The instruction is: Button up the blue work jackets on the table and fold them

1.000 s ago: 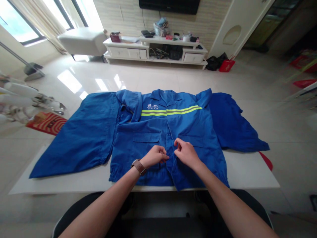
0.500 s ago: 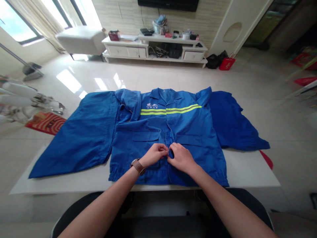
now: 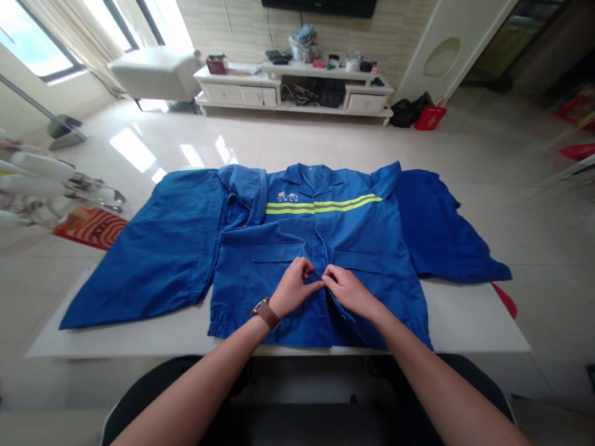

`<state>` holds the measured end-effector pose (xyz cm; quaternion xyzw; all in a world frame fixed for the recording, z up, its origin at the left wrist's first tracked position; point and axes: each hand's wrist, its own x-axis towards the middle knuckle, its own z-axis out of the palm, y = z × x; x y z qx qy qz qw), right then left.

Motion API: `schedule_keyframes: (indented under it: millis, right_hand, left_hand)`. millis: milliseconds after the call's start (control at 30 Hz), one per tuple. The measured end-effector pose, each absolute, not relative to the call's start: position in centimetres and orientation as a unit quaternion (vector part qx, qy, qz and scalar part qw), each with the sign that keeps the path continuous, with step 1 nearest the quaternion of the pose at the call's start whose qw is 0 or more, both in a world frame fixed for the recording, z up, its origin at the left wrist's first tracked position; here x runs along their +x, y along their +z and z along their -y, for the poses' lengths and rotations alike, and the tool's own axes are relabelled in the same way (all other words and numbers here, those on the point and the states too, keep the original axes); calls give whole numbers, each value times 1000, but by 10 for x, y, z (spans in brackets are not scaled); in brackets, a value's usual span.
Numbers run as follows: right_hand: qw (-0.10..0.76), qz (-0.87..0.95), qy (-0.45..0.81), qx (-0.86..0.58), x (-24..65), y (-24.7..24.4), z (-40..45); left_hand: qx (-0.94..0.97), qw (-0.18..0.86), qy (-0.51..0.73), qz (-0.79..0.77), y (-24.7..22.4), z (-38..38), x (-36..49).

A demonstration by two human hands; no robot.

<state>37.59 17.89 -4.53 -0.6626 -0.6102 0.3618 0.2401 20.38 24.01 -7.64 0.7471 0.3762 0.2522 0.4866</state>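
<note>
A blue work jacket [image 3: 274, 291] lies front side up on the white table, its collar away from me. A yellow-and-grey reflective stripe crosses its chest, and white lettering sits above the stripe. My left hand [image 3: 297, 285], with a brown-strapped watch on the wrist, pinches one edge of the front opening below the chest. Close beside it, my right hand [image 3: 346, 288] pinches the other front edge. The fingertips nearly meet, and any button between them is hidden. Below my hands the front edges are parted.
Blue folded cloth [image 3: 144, 248] lies left of the jacket and darker blue cloth [image 3: 446, 229] right of it, both on the white table [image 3: 474, 316]. A red patterned bag [image 3: 90, 228] stands at the left. Across the floor is a white TV cabinet [image 3: 232, 93].
Both hands have shifted slightly up the front opening. The left fingers have curled and lifted, and the jacket's lower front edges have spread apart more.
</note>
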Motion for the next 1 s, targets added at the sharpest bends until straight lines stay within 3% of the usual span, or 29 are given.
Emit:
schedule_keyframes:
  millis: [333, 533, 667, 1000]
  right_hand:
    - [273, 579, 384, -665, 377, -48, -180]
    - [195, 664, 346, -633, 384, -40, -182]
    - [191, 690, 323, -620, 386, -38, -183]
    - [163, 627, 217, -730, 381, -48, -183]
  left_hand:
    - [784, 437, 258, -358, -72, -238, 204]
    - [796, 435, 210, -365, -70, -238, 202]
    - [795, 438, 204, -368, -70, -239, 203]
    - [751, 496, 207, -384, -68, -237, 206]
